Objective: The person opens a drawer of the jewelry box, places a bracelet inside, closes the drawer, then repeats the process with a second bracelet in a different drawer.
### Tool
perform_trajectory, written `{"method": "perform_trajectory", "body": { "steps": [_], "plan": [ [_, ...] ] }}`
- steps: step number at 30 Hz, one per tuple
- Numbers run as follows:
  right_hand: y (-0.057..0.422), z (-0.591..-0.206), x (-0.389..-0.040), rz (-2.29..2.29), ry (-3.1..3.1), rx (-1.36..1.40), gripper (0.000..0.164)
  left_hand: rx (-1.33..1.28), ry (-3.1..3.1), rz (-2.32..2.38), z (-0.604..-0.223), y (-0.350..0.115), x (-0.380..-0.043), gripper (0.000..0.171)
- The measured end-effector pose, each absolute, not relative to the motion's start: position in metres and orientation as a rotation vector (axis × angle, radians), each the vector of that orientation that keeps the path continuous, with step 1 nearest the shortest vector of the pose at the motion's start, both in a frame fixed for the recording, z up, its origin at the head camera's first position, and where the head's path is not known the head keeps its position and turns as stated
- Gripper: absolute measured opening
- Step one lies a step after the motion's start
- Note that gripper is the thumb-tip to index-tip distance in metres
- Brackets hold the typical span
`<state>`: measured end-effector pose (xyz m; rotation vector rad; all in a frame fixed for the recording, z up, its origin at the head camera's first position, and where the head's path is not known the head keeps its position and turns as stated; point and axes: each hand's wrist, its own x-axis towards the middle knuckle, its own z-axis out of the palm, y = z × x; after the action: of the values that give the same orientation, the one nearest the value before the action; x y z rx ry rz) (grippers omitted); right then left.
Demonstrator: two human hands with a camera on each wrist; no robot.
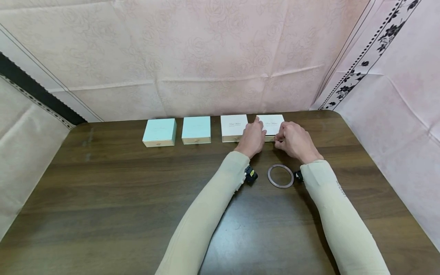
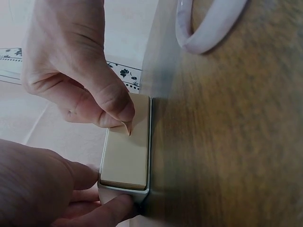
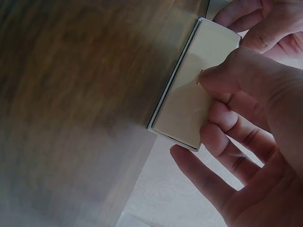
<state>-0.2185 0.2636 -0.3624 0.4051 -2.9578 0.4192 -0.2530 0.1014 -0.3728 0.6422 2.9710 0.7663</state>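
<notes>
At the far edge of the table, my left hand (image 1: 252, 137) holds the left end of a white drawer box (image 1: 271, 123), thumb and fingers on its sides. The box's cream drawer front (image 2: 125, 163) faces me and sits nearly flush in its sleeve. A small ribbon pull tab (image 2: 127, 127) sticks out from the middle of that front, pinched between thumb and finger of my right hand (image 1: 295, 140). Its other fingers lie beside the box's right end in the right wrist view. A pale purple bangle (image 1: 269, 176) lies on the table, nearer me than the box.
Left of the held box stand another white drawer box (image 1: 233, 124) and two light teal drawer boxes, one in the middle (image 1: 196, 128) and one farther left (image 1: 159, 130). A patterned cloth (image 1: 206, 57) hangs behind the brown wooden table (image 1: 120, 198).
</notes>
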Motion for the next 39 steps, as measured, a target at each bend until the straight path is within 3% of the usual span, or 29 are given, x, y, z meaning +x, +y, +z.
{"method": "perform_trajectory", "body": {
  "steps": [39],
  "plan": [
    [0.2641, -0.3589, -0.2149, 0.461, -2.983, 0.47, 0.012, 0.631, 2.952, 0.721, -0.3705, 0.1017, -0.25, 0.031]
  ]
}}
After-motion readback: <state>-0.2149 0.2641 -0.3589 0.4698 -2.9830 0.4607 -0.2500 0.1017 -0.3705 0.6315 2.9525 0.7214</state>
